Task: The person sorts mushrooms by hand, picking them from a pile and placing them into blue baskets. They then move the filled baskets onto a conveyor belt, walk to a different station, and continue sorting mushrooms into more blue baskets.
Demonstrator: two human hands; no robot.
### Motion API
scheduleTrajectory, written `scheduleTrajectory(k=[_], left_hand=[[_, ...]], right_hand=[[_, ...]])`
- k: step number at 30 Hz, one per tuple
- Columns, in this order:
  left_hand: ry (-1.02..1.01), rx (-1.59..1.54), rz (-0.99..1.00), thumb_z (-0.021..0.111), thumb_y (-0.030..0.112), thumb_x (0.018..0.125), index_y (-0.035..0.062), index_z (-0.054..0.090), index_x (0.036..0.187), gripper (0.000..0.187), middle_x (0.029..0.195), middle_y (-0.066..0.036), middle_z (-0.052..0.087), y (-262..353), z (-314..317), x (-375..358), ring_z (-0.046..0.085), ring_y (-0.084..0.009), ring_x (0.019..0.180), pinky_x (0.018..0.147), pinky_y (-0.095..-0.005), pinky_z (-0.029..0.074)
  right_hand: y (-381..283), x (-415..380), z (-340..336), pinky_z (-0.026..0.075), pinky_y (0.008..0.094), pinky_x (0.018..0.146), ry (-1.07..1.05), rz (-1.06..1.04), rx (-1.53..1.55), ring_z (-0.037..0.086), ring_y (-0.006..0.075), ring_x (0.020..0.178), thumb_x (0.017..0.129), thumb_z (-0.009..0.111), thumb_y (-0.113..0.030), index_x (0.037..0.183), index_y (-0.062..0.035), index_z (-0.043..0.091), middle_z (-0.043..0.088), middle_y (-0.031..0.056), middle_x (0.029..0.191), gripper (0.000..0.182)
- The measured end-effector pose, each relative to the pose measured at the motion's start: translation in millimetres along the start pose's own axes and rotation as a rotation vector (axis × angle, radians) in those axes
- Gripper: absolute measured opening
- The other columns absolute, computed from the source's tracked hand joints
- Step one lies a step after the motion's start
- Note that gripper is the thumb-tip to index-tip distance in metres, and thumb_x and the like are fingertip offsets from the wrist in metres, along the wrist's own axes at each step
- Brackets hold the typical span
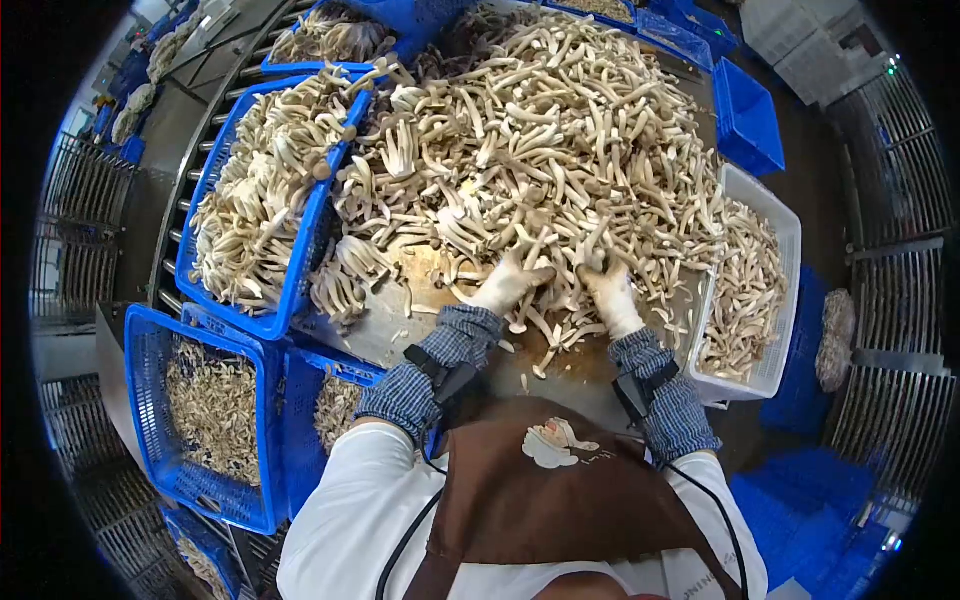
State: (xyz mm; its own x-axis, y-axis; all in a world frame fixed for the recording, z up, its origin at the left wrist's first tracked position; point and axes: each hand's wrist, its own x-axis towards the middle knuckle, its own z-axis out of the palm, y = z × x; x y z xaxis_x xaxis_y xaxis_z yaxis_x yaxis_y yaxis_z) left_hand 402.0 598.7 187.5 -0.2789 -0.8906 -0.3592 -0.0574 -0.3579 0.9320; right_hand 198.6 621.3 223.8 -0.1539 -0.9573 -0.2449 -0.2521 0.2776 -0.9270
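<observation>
A large heap of long-stemmed mushrooms covers the metal table. At its near edge my left hand, in a white glove, is closed around a mushroom whose stem sticks up past the fingers. My right hand, also white-gloved, sits a little to the right with its thumb turned toward the left one. It is closed on a mushroom pointing away from me. Loose mushrooms lie between and under both hands, and the undersides of the fingers are hidden.
A blue crate of clustered mushrooms stands on the left. Below it, another blue crate holds small pieces. On the right is a white crate with cut mushrooms. An upright blue bin stands at the far right.
</observation>
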Motion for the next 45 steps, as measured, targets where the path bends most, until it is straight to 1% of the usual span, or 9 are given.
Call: scheduleTrajectory(k=[8,14,22,25,27,31,36,40,45], left_hand=[[0.155,0.814,0.323,0.054,-0.006,0.078,0.0051,0.042,0.143,0.067,0.146,-0.024,0.039,13.6,-101.8,4.3,0.052,-0.0338,0.123,0.102,-0.0383,0.048],[0.181,1.441,0.153,0.074,0.016,0.067,0.0162,0.055,0.133,0.069,0.123,-0.018,0.056,-1.5,-133.2,28.2,0.05,-0.0385,0.121,0.108,-0.0551,0.031],[-0.114,-0.533,0.174,0.061,-0.001,0.088,-0.0033,0.041,0.138,0.054,0.136,-0.016,0.054,4.1,-62.9,3.0,0.056,-0.0235,0.121,0.098,-0.0298,0.049],[-0.147,-0.324,0.233,0.058,-0.01,0.087,0.0052,0.011,0.154,0.082,0.151,-0.018,0.036,24.1,0.1,-13.5,0.038,-0.0239,0.138,0.109,-0.033,0.039],[-0.093,-0.499,0.324,0.054,-0.014,0.086,0.0095,-0.004,0.156,0.094,0.158,-0.017,0.022,4.2,20.5,-5.0,0.023,-0.0226,0.146,0.116,-0.0332,0.031],[0.128,-0.769,-0.132,0.053,-0.011,0.087,0.0027,0.016,0.153,0.077,0.155,-0.01,0.031,80.5,18.7,-43.9,0.034,-0.0228,0.142,0.113,-0.0292,0.035],[-0.068,-0.599,0.078,0.051,-0.009,0.091,-0.002,0.024,0.149,0.065,0.153,-0.013,0.037,23.9,28.4,-22.3,0.042,-0.0227,0.136,0.11,-0.0277,0.038],[0.045,-0.184,0.024,0.053,0.027,0.1,-0.0077,0.041,0.139,0.054,0.135,-0.027,0.052,74.8,10.5,-36.0,0.05,-0.0306,0.129,0.106,-0.0345,0.042],[-0.109,0.321,0.152,0.052,0.023,0.099,-0.0024,0.044,0.14,0.049,0.132,-0.024,0.056,21.2,-4.1,-18.9,0.058,-0.0294,0.118,0.1,-0.0338,0.045]], right_hand=[[46.7,41.1,-27.0,0.04,0.0365,0.105,0.148,-0.1,0.122,0.046,0.0285,0.129,0.082,0.062,-0.002,0.141,0.0086,0.036,0.042,0.0213,0.144,0.066],[-10.6,5.3,-1.7,0.032,0.0499,0.112,0.06,-0.255,-1.113,0.042,0.0404,0.131,0.08,0.071,-0.026,0.14,-0.0014,0.043,0.04,0.0274,0.143,0.07],[2.5,5.3,-6.4,0.042,0.047,0.1,0.296,-0.467,-0.994,0.047,0.0362,0.122,0.083,0.068,-0.024,0.121,0.0044,0.055,0.047,0.0246,0.131,0.05],[-5.7,-2.3,20.9,0.044,0.0406,0.099,-0.32,-0.115,0.033,0.053,0.028,0.114,0.088,0.07,-0.03,0.122,0.0052,0.053,0.055,0.0203,0.126,0.052],[-10.0,3.3,24.6,0.048,0.0379,0.097,-0.22,-0.023,-0.161,0.058,0.0272,0.106,0.087,0.07,-0.026,0.123,0.0069,0.052,0.06,0.0184,0.12,0.052],[20.5,17.0,8.0,0.048,0.0376,0.1,-0.028,0.184,0.364,0.057,0.0267,0.11,0.087,0.069,-0.021,0.12,0.0081,0.053,0.06,0.0171,0.119,0.046],[-0.8,6.0,4.1,0.056,0.0322,0.083,-0.391,0.065,0.087,0.064,0.0235,0.1,0.093,0.064,-0.034,0.136,0.0055,0.044,0.061,0.0216,0.117,0.062],[-24.5,3.3,-5.3,0.057,0.0257,0.063,-0.355,0.312,0.436,0.067,0.0174,0.069,0.093,0.065,-0.034,0.111,0.0024,0.061,0.068,0.013,0.086,0.041],[-9.2,13.1,15.7,0.056,0.0268,0.065,-0.085,0.187,0.409,0.065,0.0173,0.073,0.091,0.069,-0.023,0.104,0.0051,0.058,0.067,0.0081,0.086,0.033]])
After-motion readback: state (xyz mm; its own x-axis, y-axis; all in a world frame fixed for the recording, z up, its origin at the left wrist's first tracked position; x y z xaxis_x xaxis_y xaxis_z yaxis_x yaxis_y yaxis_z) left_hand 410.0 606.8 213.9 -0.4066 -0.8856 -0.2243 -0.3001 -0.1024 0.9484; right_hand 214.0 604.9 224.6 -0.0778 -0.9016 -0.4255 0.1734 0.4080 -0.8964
